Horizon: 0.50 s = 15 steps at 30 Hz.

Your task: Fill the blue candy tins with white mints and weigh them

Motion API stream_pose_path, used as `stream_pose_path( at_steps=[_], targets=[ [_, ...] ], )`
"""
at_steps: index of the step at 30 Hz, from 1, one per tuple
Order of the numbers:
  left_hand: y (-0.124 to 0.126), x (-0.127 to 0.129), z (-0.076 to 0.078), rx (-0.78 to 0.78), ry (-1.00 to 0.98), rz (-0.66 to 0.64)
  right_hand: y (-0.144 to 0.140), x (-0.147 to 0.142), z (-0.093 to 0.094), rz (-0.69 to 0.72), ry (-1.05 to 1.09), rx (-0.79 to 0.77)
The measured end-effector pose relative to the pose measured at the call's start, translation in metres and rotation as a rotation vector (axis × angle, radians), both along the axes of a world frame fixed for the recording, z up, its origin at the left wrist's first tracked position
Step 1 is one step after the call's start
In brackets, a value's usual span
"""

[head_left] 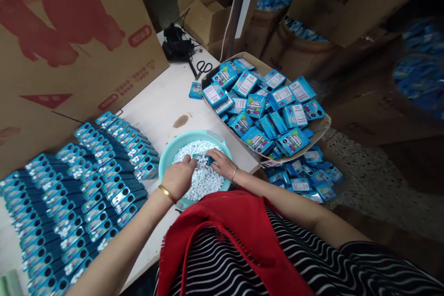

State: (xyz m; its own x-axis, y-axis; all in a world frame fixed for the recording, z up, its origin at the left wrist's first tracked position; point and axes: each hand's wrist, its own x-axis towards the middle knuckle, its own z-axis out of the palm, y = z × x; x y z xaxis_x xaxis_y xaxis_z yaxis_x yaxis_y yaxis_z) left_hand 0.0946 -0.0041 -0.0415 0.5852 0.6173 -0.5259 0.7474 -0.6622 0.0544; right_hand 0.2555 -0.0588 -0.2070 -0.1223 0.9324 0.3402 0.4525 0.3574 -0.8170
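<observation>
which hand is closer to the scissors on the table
Right. The right hand sits over the basin's far side, below the scissors; the left hand lies nearer the body.

Both forearms are reaching up to frame centre, left hand (179,176) and right hand (222,163) curling palm-down, fingertips nearly meeting.

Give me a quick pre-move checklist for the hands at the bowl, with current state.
1. Both hands over the bowl: ok, left hand and right hand sit above the white pellets.
2. Small blue box held between the hands: ok.
3. Box open or filled: cannot tell, fingers cover it.
4. Bowl fully on the table: ok.
5. Rows of boxes lie beside the left hand: ok.
6. Tray of packets overhangs the table edge: not ok.
</observation>
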Motion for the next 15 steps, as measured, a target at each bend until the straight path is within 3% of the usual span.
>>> stream_pose_path(
  at_steps=[5, 15],
  targets=[
    [-0.015, 0.018, 0.017, 0.100, 0.080, -0.064, 0.000, -0.006, -0.002, -0.004, 0.019, 0.020],
    [-0.004, -0.019, 0.016, 0.041, 0.047, -0.058, 0.003, -0.011, 0.001, 0.073, 0.068, -0.090]
  ],
)
